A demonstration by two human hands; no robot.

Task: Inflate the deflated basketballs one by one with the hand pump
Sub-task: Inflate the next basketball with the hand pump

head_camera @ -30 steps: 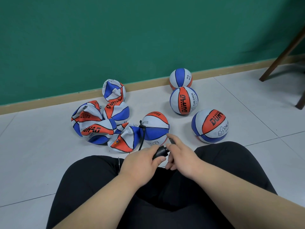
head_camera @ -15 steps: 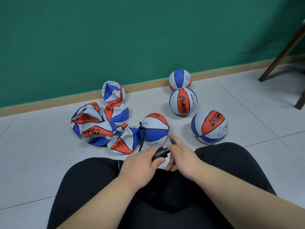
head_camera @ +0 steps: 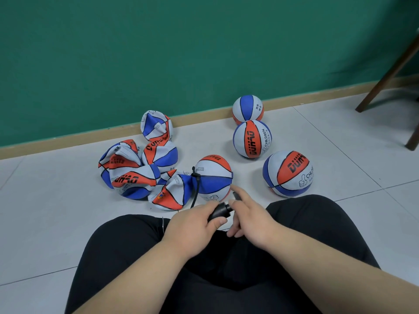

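Pump (head_camera: 219,211) body is read as matt black plastic. Inflated balls (head_camera: 251,139) are skinned in matt, rubber-like material, which is creased limply on the flat balls (head_camera: 133,177). Floor tiles (head_camera: 56,211) are finished smooth with a slight sheen. Wall (head_camera: 158,53) is painted matt. Chair legs (head_camera: 390,66) are made of dark wood. Trousers (head_camera: 226,279) are cut from matt black cloth.

Forearms (head_camera: 136,270) extended from lower edge toward frame centre. Left hand (head_camera: 192,223) wrapped round pump (head_camera: 218,211). Right hand (head_camera: 251,214) held just beside, index extended; hold on pump unclear.

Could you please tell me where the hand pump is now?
In the head view's centre, the left hand grips the hand pump above the lap, right hand at its handle, just short of the hose-connected ball.
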